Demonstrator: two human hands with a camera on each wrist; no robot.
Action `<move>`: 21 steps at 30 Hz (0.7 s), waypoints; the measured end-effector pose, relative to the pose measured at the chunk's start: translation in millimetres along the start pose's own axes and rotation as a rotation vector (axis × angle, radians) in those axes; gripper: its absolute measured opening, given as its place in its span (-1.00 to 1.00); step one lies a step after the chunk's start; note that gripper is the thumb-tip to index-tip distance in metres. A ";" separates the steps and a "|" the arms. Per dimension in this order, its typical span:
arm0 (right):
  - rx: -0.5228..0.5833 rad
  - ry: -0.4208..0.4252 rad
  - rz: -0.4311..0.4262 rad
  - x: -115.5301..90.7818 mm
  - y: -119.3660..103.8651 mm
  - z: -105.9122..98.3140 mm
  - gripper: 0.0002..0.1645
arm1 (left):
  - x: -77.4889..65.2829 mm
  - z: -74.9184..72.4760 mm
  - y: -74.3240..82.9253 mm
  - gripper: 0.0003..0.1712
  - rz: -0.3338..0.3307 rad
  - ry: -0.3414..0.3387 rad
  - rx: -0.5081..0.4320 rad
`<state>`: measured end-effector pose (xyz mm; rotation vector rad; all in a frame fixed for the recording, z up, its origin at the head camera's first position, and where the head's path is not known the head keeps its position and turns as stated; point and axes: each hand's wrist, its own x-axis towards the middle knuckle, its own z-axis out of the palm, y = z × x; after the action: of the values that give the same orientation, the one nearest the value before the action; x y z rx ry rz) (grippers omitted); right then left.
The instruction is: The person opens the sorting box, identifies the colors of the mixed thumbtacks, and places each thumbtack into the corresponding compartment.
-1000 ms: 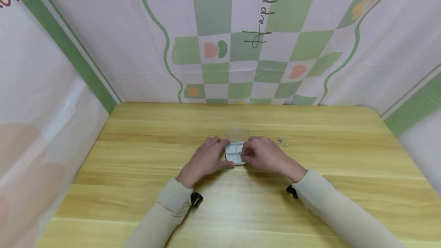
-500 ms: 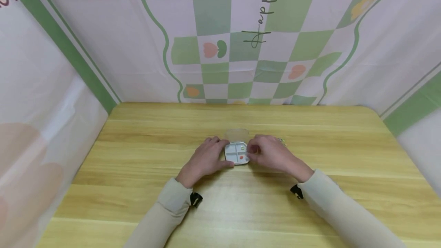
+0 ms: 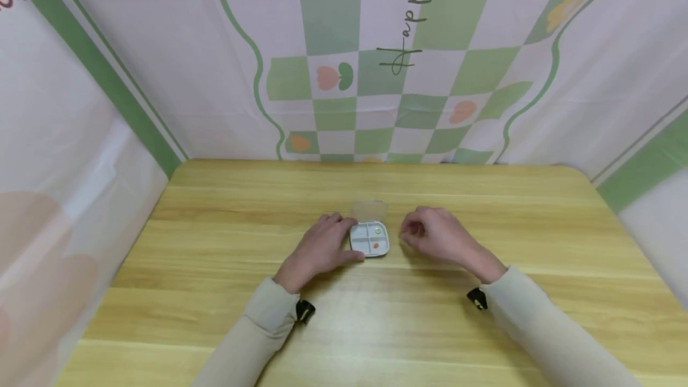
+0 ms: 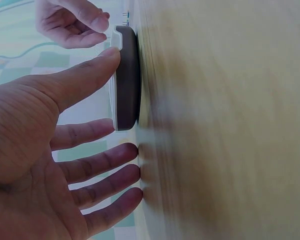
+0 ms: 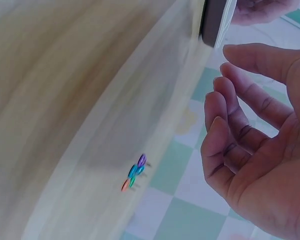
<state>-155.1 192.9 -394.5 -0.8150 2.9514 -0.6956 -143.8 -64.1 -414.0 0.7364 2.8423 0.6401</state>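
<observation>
A small pill box [image 3: 361,248] with four-way dividers lies on the table, its clear lid [image 3: 369,210] flipped back. A pale yellowish piece [image 3: 378,232] sits in the far right compartment and an orange-red one [image 3: 375,245] in the near right. My left hand [image 3: 317,249] holds the box at its left side, thumb on the near edge and index finger on the far edge. Just right of the box, my right hand [image 3: 438,235] hovers with loosely bent fingers and nothing between thumb and fingertips in the right wrist view. Several small coloured round pieces [image 5: 134,171] lie on the table beyond it.
The wooden table [image 3: 258,196] runs back to a hanging cloth [image 3: 376,76] with green checks and the word Happy. Another cloth [image 3: 80,136] hangs along the left side. In the head view the right hand hides the loose pieces.
My right hand has drawn back from over the box to its right, uncovering the two pieces in the right compartments. My left hand stays on the box.
</observation>
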 end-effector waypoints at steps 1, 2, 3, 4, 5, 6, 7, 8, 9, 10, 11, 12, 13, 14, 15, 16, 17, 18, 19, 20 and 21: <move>-0.004 0.003 0.003 -0.5 1.5 -0.7 -0.93 | -0.1 -0.2 0.0 -0.17 0.000 0.000 0.001; -0.006 0.005 0.008 -0.9 3.0 -1.3 -0.93 | -0.2 -0.4 0.0 -0.17 0.001 0.000 0.001; -0.008 0.007 0.013 -1.3 4.4 -2.0 -0.92 | -0.2 -0.7 0.1 -0.17 0.001 0.000 0.002; -0.009 0.009 0.020 -1.7 6.0 -2.6 -0.92 | -0.2 -1.0 0.2 -0.17 0.001 0.000 0.002; -0.010 0.011 0.025 -2.1 7.6 -3.1 -0.92 | -0.2 -1.2 0.2 -0.17 0.001 0.000 0.002; -0.011 0.011 0.030 -2.6 9.1 -3.7 -0.91 | -0.2 -1.4 0.3 -0.17 0.002 0.000 0.003; -0.012 0.010 0.035 -3.2 10.7 -4.3 -0.91 | -0.2 -1.5 0.3 -0.17 0.002 0.000 0.004; -0.012 0.011 0.041 -3.8 12.4 -5.0 -0.90 | -0.1 -1.5 0.3 -0.17 0.002 0.000 0.005; -0.015 0.010 0.046 -4.5 14.1 -5.6 -0.90 | -0.1 -1.5 0.3 -0.17 0.001 0.000 0.006; -0.019 0.010 0.051 -5.2 15.8 -6.4 -0.89 | -0.1 -1.5 0.3 -0.17 0.001 0.001 0.008; -0.024 0.010 0.057 -6.1 17.8 -7.1 -0.89 | -0.1 -1.2 0.3 -0.17 0.000 0.001 0.009; -0.026 0.008 0.064 -7.1 19.5 -7.9 -0.88 | -0.1 -1.1 0.3 -0.17 -0.001 0.001 0.010; -0.031 0.006 0.071 -8.0 21.6 -8.6 -0.88 | -0.1 -1.0 0.3 -0.16 -0.002 0.001 0.010; -0.035 0.006 0.076 -9.1 23.7 -9.3 -0.87 | -0.1 -1.0 0.4 -0.16 -0.002 0.000 0.010; -0.040 0.005 0.083 -10.1 25.6 -9.9 -0.87 | 0.0 -0.9 0.5 -0.16 -0.003 0.000 0.011; -0.045 0.005 0.088 -11.2 27.7 -10.4 -0.86 | 0.1 -0.8 0.6 -0.16 -0.003 0.000 0.011; -0.049 0.005 0.093 -12.3 29.6 -10.9 -0.86 | 0.1 -0.8 0.8 -0.16 -0.002 -0.001 0.011; -0.053 0.005 0.096 -13.3 31.4 -11.5 -0.85 | 0.0 -0.7 0.8 -0.16 -0.002 -0.002 0.011; -0.057 0.007 0.101 -14.3 33.2 -12.0 -0.85 | -0.1 -0.7 0.8 -0.16 -0.001 -0.002 0.010; -0.061 0.008 0.106 -15.3 34.6 -12.6 -0.84 | -0.2 -0.6 0.8 -0.16 0.000 -0.003 0.008; -0.063 0.009 0.112 -16.0 36.0 -13.2 -0.84 | -0.3 -0.5 0.8 -0.16 0.001 -0.003 0.007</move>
<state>-160.3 233.8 -399.5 -0.6457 3.0128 -0.6051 -143.3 -63.8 -413.3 0.7396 2.8432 0.6293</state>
